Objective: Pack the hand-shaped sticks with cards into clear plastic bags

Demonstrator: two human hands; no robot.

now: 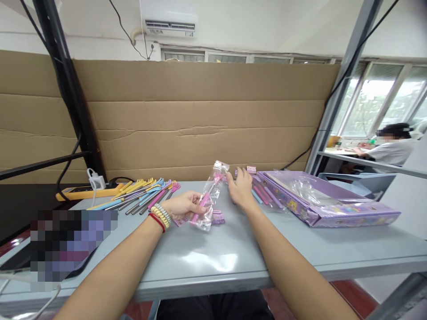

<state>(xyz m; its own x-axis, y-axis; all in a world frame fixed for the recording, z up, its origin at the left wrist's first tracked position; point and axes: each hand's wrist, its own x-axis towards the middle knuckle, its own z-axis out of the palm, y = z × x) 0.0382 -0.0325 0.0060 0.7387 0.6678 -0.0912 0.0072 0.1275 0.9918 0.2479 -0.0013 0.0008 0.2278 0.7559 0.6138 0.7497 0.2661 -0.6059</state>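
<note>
My left hand (188, 205) is closed on a pink back scratcher (203, 202) inside a clear plastic bag, which tilts up toward the right. My right hand (240, 186) reaches over the table with fingers stretched out, close to the bag's upper end. Beside it lie bagged back scratchers (263, 191) in pink, purple and blue, and a small pink card (251, 170); whether the fingertips touch any of these is hard to see. Under the held bag, purple printed cards (218, 217) are partly hidden. Several loose back scratchers (143, 195) with hand-shaped heads and metal rods lie to the left.
An open purple printed box (353, 217) with clear plastic bags (307, 191) in it stands on the right of the grey table (233, 275). At left are a phone (76, 244), a yellow-edged device (90, 192) and a white charger (96, 180). Cardboard (207, 115) closes off the back. A person (393, 149) sits far right.
</note>
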